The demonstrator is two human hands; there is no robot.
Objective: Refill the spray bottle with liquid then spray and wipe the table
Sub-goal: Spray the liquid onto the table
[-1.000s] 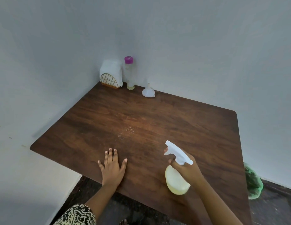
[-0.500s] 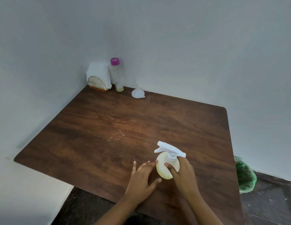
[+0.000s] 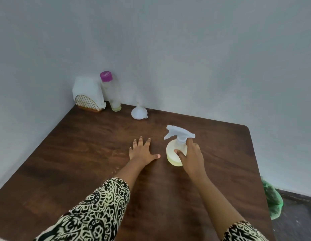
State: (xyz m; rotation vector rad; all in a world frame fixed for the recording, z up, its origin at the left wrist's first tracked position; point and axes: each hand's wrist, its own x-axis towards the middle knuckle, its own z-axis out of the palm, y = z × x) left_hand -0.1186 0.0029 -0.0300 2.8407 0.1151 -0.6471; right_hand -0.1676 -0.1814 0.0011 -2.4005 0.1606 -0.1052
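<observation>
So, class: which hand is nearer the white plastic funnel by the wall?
Left. The left hand is spread open directly in front of the funnel; the right hand grips the pale yellow spray bottle, farther right.

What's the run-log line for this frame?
right hand: grips spray bottle | left hand: open, fingers spread | funnel, purple-capped bottle, napkin holder: far edge of table
</observation>
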